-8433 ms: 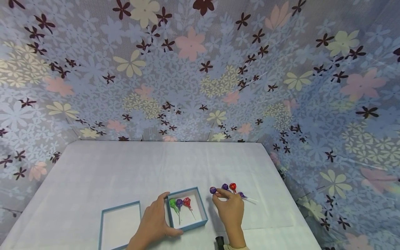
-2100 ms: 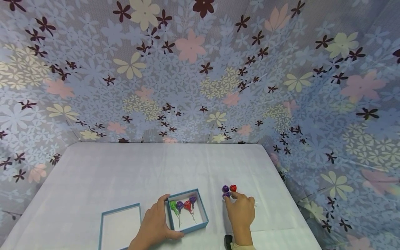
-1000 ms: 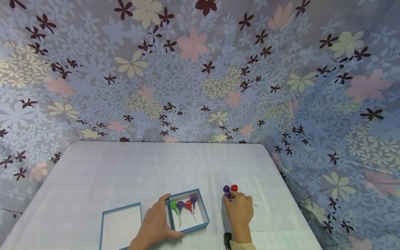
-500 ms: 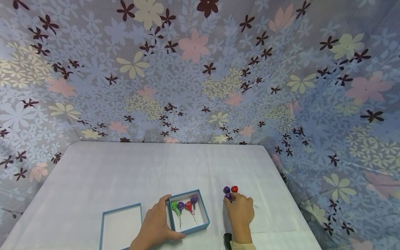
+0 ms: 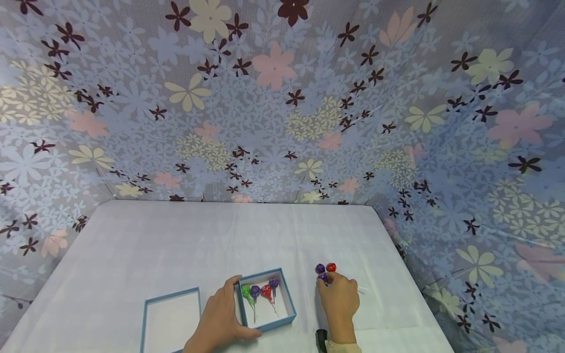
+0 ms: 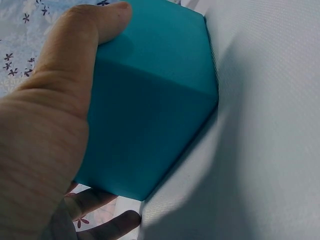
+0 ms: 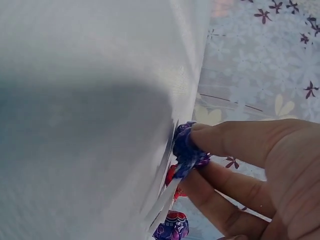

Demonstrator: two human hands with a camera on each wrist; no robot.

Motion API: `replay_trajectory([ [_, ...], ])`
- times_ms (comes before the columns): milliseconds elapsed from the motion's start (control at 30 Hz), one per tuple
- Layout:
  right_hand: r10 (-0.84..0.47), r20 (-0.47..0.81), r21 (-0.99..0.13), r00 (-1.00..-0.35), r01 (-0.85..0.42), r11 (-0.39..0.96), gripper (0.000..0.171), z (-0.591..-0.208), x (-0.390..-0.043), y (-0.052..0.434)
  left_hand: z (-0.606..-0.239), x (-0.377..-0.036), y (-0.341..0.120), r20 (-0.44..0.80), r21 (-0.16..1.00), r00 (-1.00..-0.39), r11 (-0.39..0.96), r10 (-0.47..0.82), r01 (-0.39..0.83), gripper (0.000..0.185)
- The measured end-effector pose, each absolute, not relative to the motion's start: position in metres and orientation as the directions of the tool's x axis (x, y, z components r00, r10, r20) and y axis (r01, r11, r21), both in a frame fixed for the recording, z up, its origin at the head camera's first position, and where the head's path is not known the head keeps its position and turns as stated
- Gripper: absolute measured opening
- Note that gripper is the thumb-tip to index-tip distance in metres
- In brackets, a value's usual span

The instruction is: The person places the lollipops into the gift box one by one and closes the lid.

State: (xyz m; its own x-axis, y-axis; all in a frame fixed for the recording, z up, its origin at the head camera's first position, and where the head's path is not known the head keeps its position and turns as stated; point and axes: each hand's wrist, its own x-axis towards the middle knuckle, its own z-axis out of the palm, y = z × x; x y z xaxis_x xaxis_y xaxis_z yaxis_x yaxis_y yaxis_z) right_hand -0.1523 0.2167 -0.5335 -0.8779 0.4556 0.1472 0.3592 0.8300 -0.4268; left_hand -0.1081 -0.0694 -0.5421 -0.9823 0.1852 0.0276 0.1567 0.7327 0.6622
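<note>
My left hand point(image 5: 219, 313) grips the near left corner of a light-blue open box point(image 5: 279, 322), thumb along the front wall and fingers at its left side. The left wrist view shows the thumb pressed on the box's blue outside point(image 6: 145, 115). Inside lie a green lollipop point(image 5: 246, 291), a red lollipop point(image 5: 266, 291) and two purple ones. My right hand point(image 5: 340, 299) pinches a purple lollipop point(image 7: 186, 150) between thumb and fingers at the table, its white stick pointing away. Beside it lie another purple lollipop point(image 5: 320, 268) and a red lollipop point(image 5: 331, 267).
A shallow blue-rimmed lid point(image 5: 172, 294), hollow side up, lies left of the left hand. White cloth covers the table point(image 5: 198, 240). Floral fabric point(image 5: 273, 113) hangs behind and on both sides. A black object point(image 5: 321, 338) shows at the right wrist.
Since the oldest frame, the purple lollipop in my right hand has gone into the box, and that hand has returned to pinch another purple one. Over the last second, both hands stay nearly still.
</note>
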Motion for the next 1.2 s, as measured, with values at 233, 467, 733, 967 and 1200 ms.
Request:
replay_trajectory([
  [233, 0.450, 0.175, -0.444, -0.876, 0.337, 0.830, 0.033, -0.528, -0.152, 0.211, -0.542, -0.109, -0.069, -0.010, 0.668, -0.984, 0.733, 0.180, 0.127, 0.138],
  [467, 0.457, 0.184, -0.489, -0.870, 0.322, 0.811, 0.031, -0.520, -0.148, 0.201, -0.542, -0.109, -0.068, -0.017, 0.668, -0.984, 0.734, 0.176, 0.120, 0.137],
  [733, 0.415, 0.257, -0.509, -0.873, 0.242, 0.826, 0.027, -0.509, -0.141, 0.190, -0.541, -0.109, -0.068, -0.012, 0.665, -0.985, 0.737, 0.173, 0.121, 0.137],
  [967, 0.378, 0.325, -0.507, -0.867, 0.178, 0.844, 0.027, -0.500, -0.134, 0.180, -0.541, -0.109, -0.068, -0.012, 0.669, -0.985, 0.733, 0.170, 0.119, 0.137],
  [1200, 0.366, 0.313, -0.516, -0.876, 0.167, 0.840, 0.026, -0.490, -0.129, 0.169, -0.543, -0.109, -0.067, 0.030, 0.647, -0.983, 0.746, 0.183, 0.158, 0.137],
])
